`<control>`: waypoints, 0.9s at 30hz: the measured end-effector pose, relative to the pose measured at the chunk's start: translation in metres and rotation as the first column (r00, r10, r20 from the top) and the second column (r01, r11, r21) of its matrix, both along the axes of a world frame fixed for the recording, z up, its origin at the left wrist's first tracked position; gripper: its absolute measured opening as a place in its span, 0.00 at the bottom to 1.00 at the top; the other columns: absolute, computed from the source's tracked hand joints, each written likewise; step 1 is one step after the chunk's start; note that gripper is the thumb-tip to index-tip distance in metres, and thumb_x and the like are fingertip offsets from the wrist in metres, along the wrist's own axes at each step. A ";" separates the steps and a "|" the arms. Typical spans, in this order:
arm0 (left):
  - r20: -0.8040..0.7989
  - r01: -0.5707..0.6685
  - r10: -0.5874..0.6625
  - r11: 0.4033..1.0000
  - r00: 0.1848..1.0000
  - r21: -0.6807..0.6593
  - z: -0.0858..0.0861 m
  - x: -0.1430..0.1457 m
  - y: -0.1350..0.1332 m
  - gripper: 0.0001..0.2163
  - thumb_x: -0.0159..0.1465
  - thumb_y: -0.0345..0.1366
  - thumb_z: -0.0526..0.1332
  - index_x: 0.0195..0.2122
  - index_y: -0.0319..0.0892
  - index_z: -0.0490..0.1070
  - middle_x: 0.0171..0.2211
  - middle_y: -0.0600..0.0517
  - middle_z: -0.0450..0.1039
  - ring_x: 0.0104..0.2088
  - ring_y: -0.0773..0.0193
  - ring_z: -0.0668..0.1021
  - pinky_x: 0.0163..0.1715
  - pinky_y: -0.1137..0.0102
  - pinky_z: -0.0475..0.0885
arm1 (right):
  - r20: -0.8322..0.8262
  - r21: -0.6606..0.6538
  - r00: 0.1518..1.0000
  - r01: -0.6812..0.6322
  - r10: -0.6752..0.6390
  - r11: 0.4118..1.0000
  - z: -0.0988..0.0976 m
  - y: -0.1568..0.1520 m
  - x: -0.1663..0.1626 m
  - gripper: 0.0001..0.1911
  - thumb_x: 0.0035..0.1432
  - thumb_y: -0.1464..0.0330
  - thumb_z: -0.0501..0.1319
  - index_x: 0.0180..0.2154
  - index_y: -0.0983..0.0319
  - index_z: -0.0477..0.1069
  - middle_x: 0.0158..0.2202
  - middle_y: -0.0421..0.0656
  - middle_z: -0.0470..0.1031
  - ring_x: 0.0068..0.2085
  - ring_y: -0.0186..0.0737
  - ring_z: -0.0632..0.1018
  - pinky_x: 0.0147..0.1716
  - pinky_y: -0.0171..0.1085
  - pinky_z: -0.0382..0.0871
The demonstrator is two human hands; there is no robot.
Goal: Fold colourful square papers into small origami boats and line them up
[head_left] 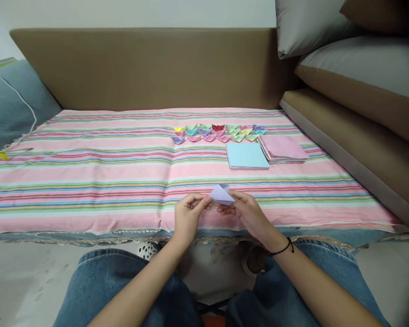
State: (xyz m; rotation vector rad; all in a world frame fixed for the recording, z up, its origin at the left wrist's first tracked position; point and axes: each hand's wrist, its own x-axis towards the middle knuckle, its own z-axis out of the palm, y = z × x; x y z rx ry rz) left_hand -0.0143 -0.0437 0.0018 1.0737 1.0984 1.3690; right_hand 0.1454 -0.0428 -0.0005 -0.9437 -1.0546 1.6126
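A folded lavender origami paper [221, 195] is held between both hands just above the front part of the striped cloth. My left hand [190, 213] pinches its left corner between thumb and fingers. On the other side, my right hand [248, 213] grips the right corner, its fingers partly under the paper. The top of the paper opens into a small pocket. Beyond it lie a stack of light blue square paper [248, 156] and a stack of pink-topped square paper [284, 149]. Several folded paper boats [209, 131] in many colours stand in rows behind the stacks.
The pink striped cloth [88, 172] covers the seat up to a brown backrest [150, 68]. Large cushions [361, 104] are piled on the right. A white cable [23, 102] runs along the left side. My knees in jeans are below the front edge.
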 end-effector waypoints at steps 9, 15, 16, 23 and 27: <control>0.125 -0.072 0.095 0.981 0.988 -0.180 -0.002 0.001 0.000 0.11 0.47 0.39 0.70 0.26 0.37 0.74 0.22 0.52 0.76 0.23 0.67 0.76 0.29 0.70 0.74 | 0.047 0.076 0.984 0.170 -0.174 0.982 -0.004 0.000 -0.007 0.27 0.44 0.63 0.69 0.44 0.58 0.61 0.35 0.43 0.79 0.34 0.41 0.80 0.36 0.41 0.75; 0.108 0.073 -0.056 0.984 0.993 -0.161 -0.010 0.004 -0.002 0.11 0.50 0.39 0.68 0.27 0.37 0.71 0.23 0.53 0.74 0.26 0.68 0.76 0.30 0.72 0.73 | 0.110 0.174 0.942 0.296 -0.317 0.939 -0.003 0.000 -0.006 0.23 0.45 0.65 0.68 0.41 0.57 0.59 0.27 0.37 0.77 0.30 0.39 0.79 0.32 0.37 0.74; 0.092 0.104 -0.091 0.983 0.992 -0.150 -0.012 0.005 -0.002 0.11 0.51 0.39 0.68 0.27 0.38 0.70 0.23 0.53 0.73 0.26 0.68 0.76 0.30 0.72 0.73 | 0.125 0.198 0.936 0.302 -0.330 0.932 -0.003 0.001 -0.005 0.22 0.46 0.65 0.68 0.40 0.57 0.59 0.27 0.37 0.77 0.30 0.38 0.79 0.32 0.37 0.74; -0.165 0.199 -0.183 0.976 0.969 0.087 -0.008 -0.004 0.006 0.17 0.53 0.34 0.65 0.44 0.44 0.64 0.39 0.50 0.72 0.35 0.67 0.76 0.34 0.72 0.72 | 0.330 0.455 0.869 0.196 -0.369 0.869 -0.005 0.003 0.005 0.07 0.52 0.65 0.64 0.34 0.60 0.71 0.32 0.44 0.77 0.35 0.41 0.79 0.35 0.38 0.74; -0.433 0.310 -0.231 0.943 0.872 0.122 0.003 -0.014 0.010 0.06 0.56 0.36 0.63 0.33 0.42 0.72 0.31 0.51 0.73 0.29 0.67 0.75 0.29 0.73 0.70 | 0.356 0.492 0.879 0.114 -0.319 0.863 -0.006 0.003 0.007 0.08 0.51 0.65 0.64 0.35 0.61 0.73 0.32 0.44 0.77 0.34 0.41 0.79 0.35 0.40 0.75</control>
